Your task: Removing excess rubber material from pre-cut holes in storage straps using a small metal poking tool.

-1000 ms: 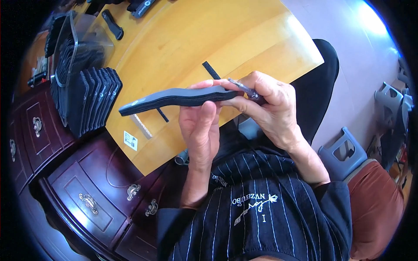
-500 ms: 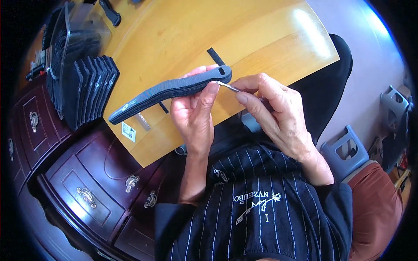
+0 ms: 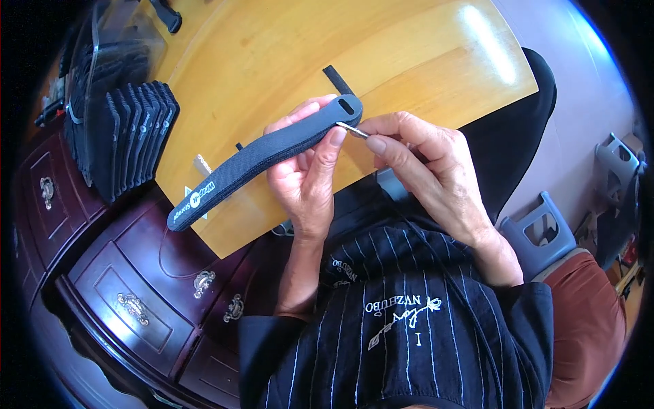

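Observation:
A stack of long dark-grey fabric straps (image 3: 262, 151) slants across the near part of the table, pinched in my left hand (image 3: 304, 191). The top strap shows pale print at its left end and a slot at its rounded right end. My left thumb presses the stack's near edge below that slot. In my right hand (image 3: 436, 177) is a slim metal tool (image 3: 353, 129), whose kind I cannot make out. Its pointed tip touches the strap edge beside my left thumb. A short black strip (image 3: 337, 78) sticks out beyond the slotted end.
The yellow wooden table (image 3: 409, 54) has bundled dark straps (image 3: 139, 136) at its left edge, beside a clear plastic bin (image 3: 153, 51). Another dark strap (image 3: 168, 17) lies far left. Dark-red drawers (image 3: 129, 293) stand near left; a grey stool (image 3: 538, 235) is at right.
The stack has rolled in my left hand, so its broad top face shows more, and its left end has dropped nearer to me. The tool's tip stays at the strap edge.

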